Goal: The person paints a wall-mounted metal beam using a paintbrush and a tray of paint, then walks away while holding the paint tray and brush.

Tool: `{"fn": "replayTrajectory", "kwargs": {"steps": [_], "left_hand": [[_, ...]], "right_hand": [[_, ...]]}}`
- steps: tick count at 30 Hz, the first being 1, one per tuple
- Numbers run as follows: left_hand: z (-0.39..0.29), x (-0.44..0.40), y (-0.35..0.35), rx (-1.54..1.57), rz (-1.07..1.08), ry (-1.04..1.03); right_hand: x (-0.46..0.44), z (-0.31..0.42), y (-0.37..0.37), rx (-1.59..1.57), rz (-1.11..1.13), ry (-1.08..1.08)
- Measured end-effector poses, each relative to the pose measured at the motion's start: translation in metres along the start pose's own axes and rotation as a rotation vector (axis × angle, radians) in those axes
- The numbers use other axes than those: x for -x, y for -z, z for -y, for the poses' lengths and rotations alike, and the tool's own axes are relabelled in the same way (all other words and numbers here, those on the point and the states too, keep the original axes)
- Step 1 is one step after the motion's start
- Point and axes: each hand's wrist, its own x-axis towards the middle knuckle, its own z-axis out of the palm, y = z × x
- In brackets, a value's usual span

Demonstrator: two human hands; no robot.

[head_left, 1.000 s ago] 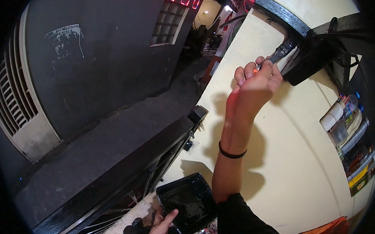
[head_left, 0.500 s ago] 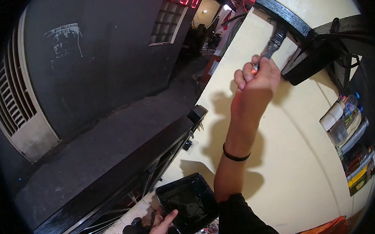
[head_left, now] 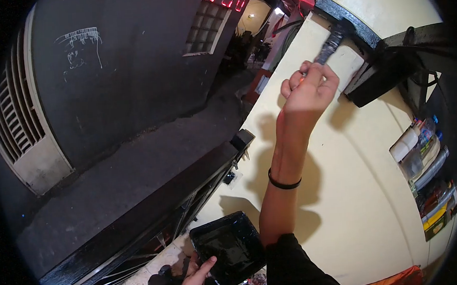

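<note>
My right hand (head_left: 310,88) is raised and closed around the handle of a paintbrush (head_left: 330,47). The brush's dark bristle end meets the black beam (head_left: 366,33) along the top of the cream wall; the bristles are blurred and blend into the black surface. Low in the view, my left hand (head_left: 197,276) grips the near edge of a black paint tray (head_left: 228,249), thumb over the rim. Wet, shiny black paint coats the tray's inside. My left fingers beneath the tray are mostly hidden.
A cream wall (head_left: 353,188) fills the right side. Bottles stand on a shelf (head_left: 418,159) at far right. A black box-shaped object (head_left: 378,77) hangs under the beam. At left runs a black metal gate (head_left: 140,212), with a dark alley wall (head_left: 134,75) beyond.
The brush and my right hand have shifted slightly, with the bristle end moving up onto the face of the beam. My left hand and the tray stay almost still.
</note>
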Motion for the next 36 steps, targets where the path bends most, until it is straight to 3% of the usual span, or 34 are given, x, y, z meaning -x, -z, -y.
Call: {"fn": "replayTrajectory", "kwargs": {"steps": [5,14,20,26,29,36], "left_hand": [[0.002,-0.002,0.001,-0.026,0.033,-0.036],[-0.003,0.001,0.0,-0.044,-0.013,0.01],[-0.004,0.0,0.0,-0.062,-0.023,0.013],[-0.009,-0.002,-0.001,-0.114,-0.016,0.037],[-0.012,-0.001,-0.003,-0.187,-0.035,0.056],[-0.019,0.003,-0.013,-0.135,-0.032,0.065]], "right_hand": [[0.007,0.008,0.004,0.047,0.054,-0.019],[0.011,0.011,0.013,-0.063,-0.143,0.026],[0.005,-0.005,0.001,0.013,-0.099,0.049],[0.004,-0.012,0.005,0.086,0.118,-0.041],[-0.006,-0.007,0.003,0.035,0.14,-0.18],[-0.022,0.002,0.019,0.016,0.083,-0.137]]}}
